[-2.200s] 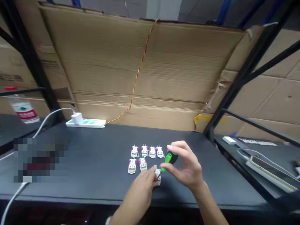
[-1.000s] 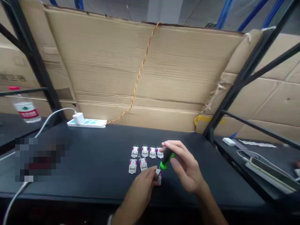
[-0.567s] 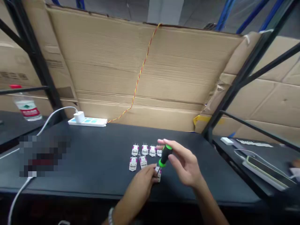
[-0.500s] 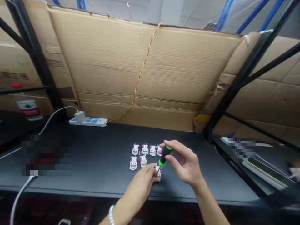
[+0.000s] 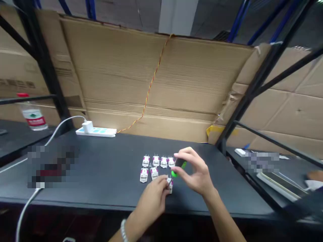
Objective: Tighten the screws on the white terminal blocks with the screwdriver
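My left hand [image 5: 153,197] pinches a small white part with magenta trim [image 5: 169,184] against the black table [image 5: 101,168]. My right hand [image 5: 195,173] is closed round a short screwdriver with a black and green handle [image 5: 178,167]; its tip points down at that part. Just left of my hands, several more white and magenta parts [image 5: 156,164] lie in two short rows on the table.
A white power strip with a charger and white cable [image 5: 96,131] lies at the back left. A plastic bottle with a red cap [image 5: 32,114] stands far left. Cardboard sheets [image 5: 151,80] line the back. A black rack post [image 5: 249,94] rises right, with flat devices [image 5: 277,179] on the neighbouring table.
My right hand has turned the screwdriver handle between its fingers while the tip stays on the part. My left hand keeps holding the part. The view has drifted slightly.
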`<move>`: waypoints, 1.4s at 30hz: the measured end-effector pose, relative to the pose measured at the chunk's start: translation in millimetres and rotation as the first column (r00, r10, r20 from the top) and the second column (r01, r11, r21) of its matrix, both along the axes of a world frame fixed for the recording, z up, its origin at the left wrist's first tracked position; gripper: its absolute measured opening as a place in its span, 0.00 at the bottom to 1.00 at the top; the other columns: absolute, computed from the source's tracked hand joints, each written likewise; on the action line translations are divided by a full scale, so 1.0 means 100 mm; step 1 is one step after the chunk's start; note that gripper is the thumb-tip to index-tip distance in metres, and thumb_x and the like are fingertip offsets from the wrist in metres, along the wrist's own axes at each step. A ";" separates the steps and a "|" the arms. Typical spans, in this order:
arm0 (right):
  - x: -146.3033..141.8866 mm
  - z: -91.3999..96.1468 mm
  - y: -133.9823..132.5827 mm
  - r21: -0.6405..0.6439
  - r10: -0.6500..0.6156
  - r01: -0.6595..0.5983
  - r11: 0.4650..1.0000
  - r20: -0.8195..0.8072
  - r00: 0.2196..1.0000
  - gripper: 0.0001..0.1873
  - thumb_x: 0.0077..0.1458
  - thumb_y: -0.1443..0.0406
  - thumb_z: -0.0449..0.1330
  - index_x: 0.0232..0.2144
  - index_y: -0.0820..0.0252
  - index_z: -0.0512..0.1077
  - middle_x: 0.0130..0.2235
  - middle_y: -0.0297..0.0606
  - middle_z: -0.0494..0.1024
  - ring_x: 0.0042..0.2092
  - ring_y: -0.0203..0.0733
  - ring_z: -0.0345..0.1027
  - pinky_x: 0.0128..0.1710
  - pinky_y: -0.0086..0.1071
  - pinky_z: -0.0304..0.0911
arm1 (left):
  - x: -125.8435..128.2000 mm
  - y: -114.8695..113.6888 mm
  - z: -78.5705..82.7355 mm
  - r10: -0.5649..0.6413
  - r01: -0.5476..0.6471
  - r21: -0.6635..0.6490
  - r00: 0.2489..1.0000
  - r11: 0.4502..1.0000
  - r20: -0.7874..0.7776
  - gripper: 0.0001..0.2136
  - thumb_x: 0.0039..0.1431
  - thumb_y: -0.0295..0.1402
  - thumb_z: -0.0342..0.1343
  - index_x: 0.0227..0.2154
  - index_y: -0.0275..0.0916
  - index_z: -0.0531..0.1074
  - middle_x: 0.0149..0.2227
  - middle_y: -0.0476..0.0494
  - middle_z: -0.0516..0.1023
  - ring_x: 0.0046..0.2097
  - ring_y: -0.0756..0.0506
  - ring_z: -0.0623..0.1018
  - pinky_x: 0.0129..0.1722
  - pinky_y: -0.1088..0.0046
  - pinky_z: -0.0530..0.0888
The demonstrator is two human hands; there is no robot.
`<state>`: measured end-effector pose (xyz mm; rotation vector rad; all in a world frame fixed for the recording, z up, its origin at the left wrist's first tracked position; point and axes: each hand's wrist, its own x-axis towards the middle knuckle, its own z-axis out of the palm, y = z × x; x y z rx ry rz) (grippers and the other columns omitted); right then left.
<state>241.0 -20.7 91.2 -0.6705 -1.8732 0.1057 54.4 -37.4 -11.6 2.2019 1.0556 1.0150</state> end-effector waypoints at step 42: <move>0.06 -0.03 -0.07 -0.206 0.174 -0.175 0.963 -0.021 0.985 0.25 0.72 0.65 0.58 0.68 0.45 0.69 0.55 0.46 0.82 0.49 0.47 0.81 0.49 0.45 0.79 | -0.02 0.02 0.03 -0.037 0.037 -0.018 0.999 0.999 -0.016 0.09 0.69 0.21 0.52 0.41 0.39 0.75 0.51 0.38 0.81 0.49 0.41 0.83 0.54 0.64 0.80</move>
